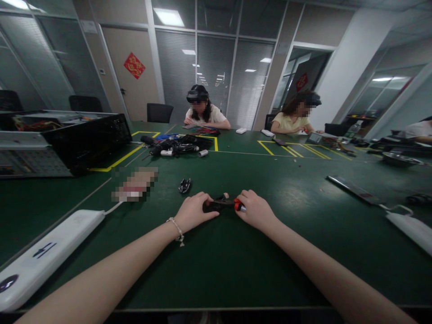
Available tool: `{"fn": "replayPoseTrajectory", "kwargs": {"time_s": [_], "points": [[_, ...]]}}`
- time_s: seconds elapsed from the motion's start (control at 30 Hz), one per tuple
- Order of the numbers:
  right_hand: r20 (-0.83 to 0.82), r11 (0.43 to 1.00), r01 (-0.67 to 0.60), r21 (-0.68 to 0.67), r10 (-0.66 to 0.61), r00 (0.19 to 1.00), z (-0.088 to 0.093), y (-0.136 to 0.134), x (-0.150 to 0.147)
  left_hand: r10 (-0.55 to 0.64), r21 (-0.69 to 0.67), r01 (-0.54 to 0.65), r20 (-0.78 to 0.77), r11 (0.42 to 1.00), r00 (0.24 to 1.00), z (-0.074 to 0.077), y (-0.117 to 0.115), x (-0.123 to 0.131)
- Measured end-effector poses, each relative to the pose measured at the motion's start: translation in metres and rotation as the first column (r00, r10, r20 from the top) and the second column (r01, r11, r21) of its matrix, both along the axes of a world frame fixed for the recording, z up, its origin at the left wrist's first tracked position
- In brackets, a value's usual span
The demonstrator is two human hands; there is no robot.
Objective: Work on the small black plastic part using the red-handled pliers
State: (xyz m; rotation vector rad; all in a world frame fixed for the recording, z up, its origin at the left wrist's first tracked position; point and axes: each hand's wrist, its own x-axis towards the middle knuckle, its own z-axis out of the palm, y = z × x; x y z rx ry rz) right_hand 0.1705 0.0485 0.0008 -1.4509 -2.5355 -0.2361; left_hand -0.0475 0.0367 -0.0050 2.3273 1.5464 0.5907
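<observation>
Over the green table (229,270), both hands meet in front of me around a small dark piece. My left hand (193,210), with a beaded bracelet on its wrist, is closed on the dark piece (218,205), which looks black and flat. My right hand (255,209) is closed round a small red and silver object (239,205) that touches or nearly touches the dark piece. Fingers cover much of both, so their kind is unclear. A small pale bit (226,195) shows just beyond them. Farther left lies a small black bundle (185,186), perhaps a coiled cable.
A white power bank (50,256) is cabled to a blurred-out flat device on the left. An open computer case (91,141) stands behind it. Cables and parts (178,145) are heaped at centre back. On the right lies a phone (353,190). Several people sit around.
</observation>
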Motion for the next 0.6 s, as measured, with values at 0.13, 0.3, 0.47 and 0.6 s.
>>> {"fn": "replayPoseTrajectory", "kwargs": {"time_s": [0.13, 0.3, 0.47, 0.6], "points": [[0.005, 1.000, -0.012, 0.007, 0.012, 1.000, -0.0012, 0.0010, 0.0014, -0.021, 0.018, 0.021, 0.014, 1.000, 1.000, -0.0022, 0.0017, -0.0012], [0.011, 1.000, -0.009, 0.011, 0.009, 1.000, -0.0009, 0.0010, 0.0016, -0.027, 0.036, 0.027, 0.019, 0.999, 0.999, -0.0039, 0.0030, -0.0020], [0.008, 1.000, 0.002, -0.002, -0.002, 1.000, 0.0002, 0.0006, 0.0011, -0.026, 0.032, 0.025, 0.011, 0.999, 1.000, -0.0028, 0.0030, -0.0024], [-0.006, 1.000, -0.002, 0.004, 0.002, 1.000, -0.0006, 0.0011, 0.0014, -0.031, 0.030, 0.030, 0.022, 0.999, 0.999, -0.0023, 0.0024, -0.0022]]}}
